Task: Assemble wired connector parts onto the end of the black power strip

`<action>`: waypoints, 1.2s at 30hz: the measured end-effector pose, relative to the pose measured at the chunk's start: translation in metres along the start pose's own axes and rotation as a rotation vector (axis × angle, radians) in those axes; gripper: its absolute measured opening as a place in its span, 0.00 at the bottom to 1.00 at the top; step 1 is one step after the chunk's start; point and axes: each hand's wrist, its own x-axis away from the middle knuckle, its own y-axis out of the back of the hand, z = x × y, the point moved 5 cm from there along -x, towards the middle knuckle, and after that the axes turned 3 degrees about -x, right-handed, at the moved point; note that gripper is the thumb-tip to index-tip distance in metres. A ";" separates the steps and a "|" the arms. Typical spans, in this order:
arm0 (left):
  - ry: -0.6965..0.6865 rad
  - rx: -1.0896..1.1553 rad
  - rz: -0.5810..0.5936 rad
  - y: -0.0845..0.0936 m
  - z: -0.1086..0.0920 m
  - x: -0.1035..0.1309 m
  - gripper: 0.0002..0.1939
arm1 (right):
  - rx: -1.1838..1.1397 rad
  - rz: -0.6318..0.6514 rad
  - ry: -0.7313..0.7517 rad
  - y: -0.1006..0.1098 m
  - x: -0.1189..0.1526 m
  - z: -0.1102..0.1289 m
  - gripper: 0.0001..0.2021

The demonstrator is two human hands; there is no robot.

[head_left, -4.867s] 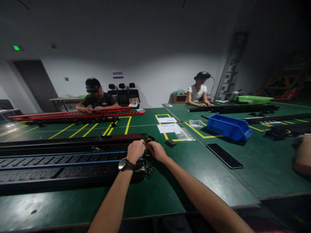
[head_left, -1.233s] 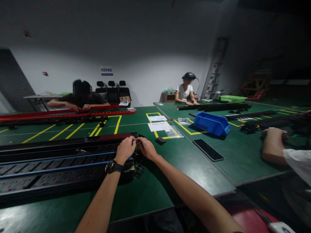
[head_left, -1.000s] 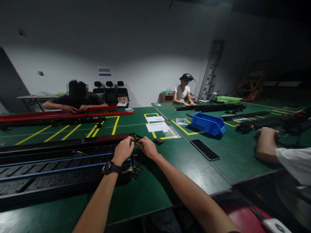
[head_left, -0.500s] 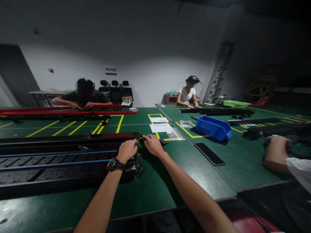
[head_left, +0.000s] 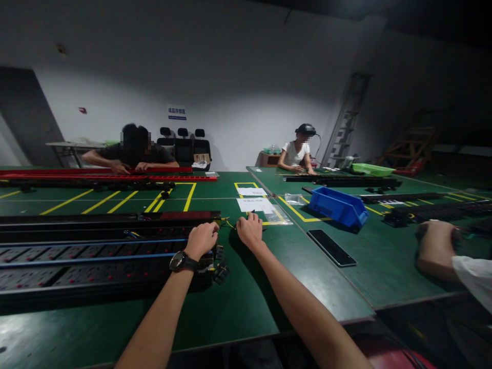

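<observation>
Head view: my left hand (head_left: 202,241) rests at the near end of the long black strips (head_left: 126,277), fingers bent and gathered close, their tips at the end of the farther strip. I take it to be steadying that end, though whether a wire is pinched beneath the fingertips I cannot tell. The strips lie side by side on the green surface (head_left: 315,297), running away to my left, probably so that their ends sit within easy reach of both hands.

My right hand (head_left: 250,230) is a little apart from that end, palm down, fingers curled and slightly parted over a dark piece (head_left: 263,229) that they mostly cover. That grip looks loose rather than wide, but the contact is hidden, so I cannot say whether it is closed on anything. A thin yellow wire (head_left: 229,223) shows in the space between my hands, coming from the strip end; its far end is lost near my right fingers. Black connectors (head_left: 221,271) hang out by the nearer strip, below my left hand.

The papers (head_left: 255,205) lie just beyond my right hand. The phone (head_left: 332,248) and the blue bin (head_left: 338,207) are farther right, presumably set aside to leave my forearms room.
</observation>
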 end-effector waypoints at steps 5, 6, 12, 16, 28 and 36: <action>-0.008 -0.020 -0.008 -0.002 0.001 -0.001 0.13 | -0.077 0.085 0.279 -0.015 0.009 0.028 0.15; -0.010 -0.021 -0.011 -0.002 0.001 -0.001 0.13 | -0.092 0.105 0.310 -0.016 0.011 0.031 0.15; 0.012 -0.020 0.020 -0.004 0.002 -0.002 0.14 | -0.205 0.149 0.396 -0.008 0.012 0.043 0.18; 0.011 -0.009 0.014 -0.002 0.001 -0.001 0.13 | -0.135 0.058 0.162 0.003 0.008 0.030 0.17; 0.055 0.105 -0.033 0.000 0.007 -0.003 0.16 | -0.594 0.247 0.411 0.017 0.022 0.041 0.11; 0.038 0.086 0.056 0.023 0.008 0.012 0.13 | -0.659 0.474 0.147 0.014 0.012 0.015 0.09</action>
